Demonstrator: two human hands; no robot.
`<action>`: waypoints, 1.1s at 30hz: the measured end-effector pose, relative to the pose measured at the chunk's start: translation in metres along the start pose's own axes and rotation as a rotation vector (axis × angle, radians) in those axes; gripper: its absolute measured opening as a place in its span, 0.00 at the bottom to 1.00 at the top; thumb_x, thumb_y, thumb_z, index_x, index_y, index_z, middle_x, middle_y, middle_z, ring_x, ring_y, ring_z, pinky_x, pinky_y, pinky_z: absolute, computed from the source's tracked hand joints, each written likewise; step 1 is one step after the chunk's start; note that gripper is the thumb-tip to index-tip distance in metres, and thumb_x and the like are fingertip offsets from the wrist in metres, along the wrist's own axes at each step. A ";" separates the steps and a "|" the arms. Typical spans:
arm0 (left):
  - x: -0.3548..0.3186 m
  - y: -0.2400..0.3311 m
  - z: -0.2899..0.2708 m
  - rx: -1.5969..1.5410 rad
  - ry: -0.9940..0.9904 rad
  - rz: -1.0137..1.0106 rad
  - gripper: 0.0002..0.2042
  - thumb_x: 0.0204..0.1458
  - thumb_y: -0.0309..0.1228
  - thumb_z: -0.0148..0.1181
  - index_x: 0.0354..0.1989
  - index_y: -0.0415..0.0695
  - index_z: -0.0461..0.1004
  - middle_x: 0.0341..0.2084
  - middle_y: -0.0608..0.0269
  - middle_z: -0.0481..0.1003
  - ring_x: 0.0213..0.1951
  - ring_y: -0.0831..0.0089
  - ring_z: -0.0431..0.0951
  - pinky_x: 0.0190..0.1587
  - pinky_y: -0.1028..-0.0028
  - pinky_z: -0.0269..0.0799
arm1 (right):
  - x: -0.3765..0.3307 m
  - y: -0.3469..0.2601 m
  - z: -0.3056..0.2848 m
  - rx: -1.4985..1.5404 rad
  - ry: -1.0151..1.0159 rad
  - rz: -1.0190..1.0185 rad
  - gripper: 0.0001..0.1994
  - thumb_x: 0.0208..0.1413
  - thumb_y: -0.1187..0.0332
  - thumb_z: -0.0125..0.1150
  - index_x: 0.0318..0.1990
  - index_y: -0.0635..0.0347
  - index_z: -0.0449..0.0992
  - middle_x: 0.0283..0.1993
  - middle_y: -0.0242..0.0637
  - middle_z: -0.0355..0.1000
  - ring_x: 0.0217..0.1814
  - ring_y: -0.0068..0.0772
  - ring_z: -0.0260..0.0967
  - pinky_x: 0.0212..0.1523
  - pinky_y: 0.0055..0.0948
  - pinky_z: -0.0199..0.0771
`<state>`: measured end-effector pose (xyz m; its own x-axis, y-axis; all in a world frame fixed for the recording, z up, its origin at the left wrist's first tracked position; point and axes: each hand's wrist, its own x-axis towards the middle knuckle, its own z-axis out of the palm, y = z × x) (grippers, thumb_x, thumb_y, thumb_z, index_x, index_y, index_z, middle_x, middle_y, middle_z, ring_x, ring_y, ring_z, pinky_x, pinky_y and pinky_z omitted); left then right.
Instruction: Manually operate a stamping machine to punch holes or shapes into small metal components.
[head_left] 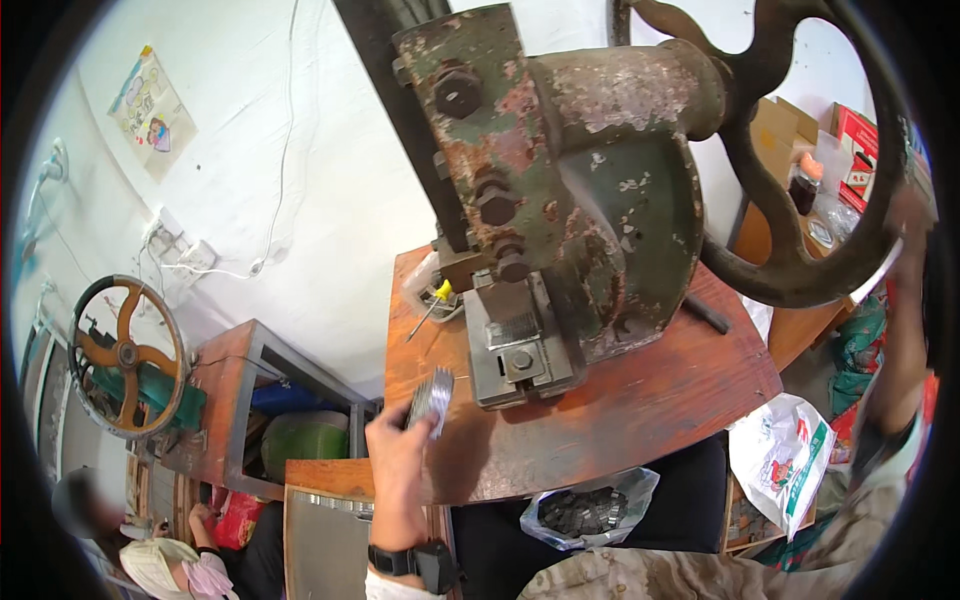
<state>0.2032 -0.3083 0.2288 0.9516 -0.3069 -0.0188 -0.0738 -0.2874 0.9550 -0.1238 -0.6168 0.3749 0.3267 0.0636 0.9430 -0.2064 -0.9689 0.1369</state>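
Note:
My left hand [398,450] is closed around a small bundle of thin grey metal strips [431,400], held above the table's left front part. Right of it stands a hand press [620,200] with worn green paint and rust. Under its ram a metal die block [522,362] sits on the reddish wooden table [620,420]. At the far right, my right hand [910,212] is on the rim of the press's big handwheel [775,215]; its fingers are blurred but look wrapped round the rim. A yellow-handled screwdriver [430,308] leans on a plastic tub [420,280] behind the die.
A clear bag [590,508] of dark metal pieces lies below the table's front edge. A white plastic bag [785,455] hangs at the right. Far left, another person [165,560] sits near a second wheel [127,355]. Boxes and a jar [803,188] stand behind the handwheel.

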 end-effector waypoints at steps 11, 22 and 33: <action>-0.041 -0.067 0.052 0.517 -0.228 0.688 0.31 0.31 0.29 0.71 0.49 0.36 0.68 0.39 0.50 0.73 0.40 0.58 0.73 0.44 0.66 0.69 | -0.158 -0.142 0.129 0.768 -0.759 0.109 0.23 0.41 0.63 0.68 0.47 0.58 0.72 0.49 0.43 0.67 0.52 0.48 0.63 0.51 0.42 0.66; -0.049 -0.075 0.050 0.234 -0.179 0.409 0.45 0.33 0.26 0.71 0.62 0.38 0.51 0.40 0.50 0.76 0.42 0.65 0.77 0.46 0.71 0.71 | -0.124 -0.210 0.191 0.563 -0.918 -0.102 0.40 0.35 0.44 0.66 0.59 0.46 0.64 0.62 0.40 0.56 0.63 0.51 0.51 0.56 0.53 0.54; -0.047 -0.057 0.048 0.365 -0.252 0.453 0.34 0.31 0.28 0.72 0.53 0.40 0.66 0.39 0.52 0.74 0.42 0.61 0.74 0.46 0.68 0.69 | -0.146 -0.177 0.194 0.565 -0.780 0.130 0.36 0.39 0.51 0.65 0.57 0.55 0.65 0.57 0.40 0.63 0.58 0.46 0.57 0.57 0.43 0.58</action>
<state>0.1486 -0.3208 0.1616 0.7056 -0.6625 0.2516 -0.5923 -0.3563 0.7227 0.0441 -0.5011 0.1536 0.8940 -0.0314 0.4469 0.1229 -0.9421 -0.3121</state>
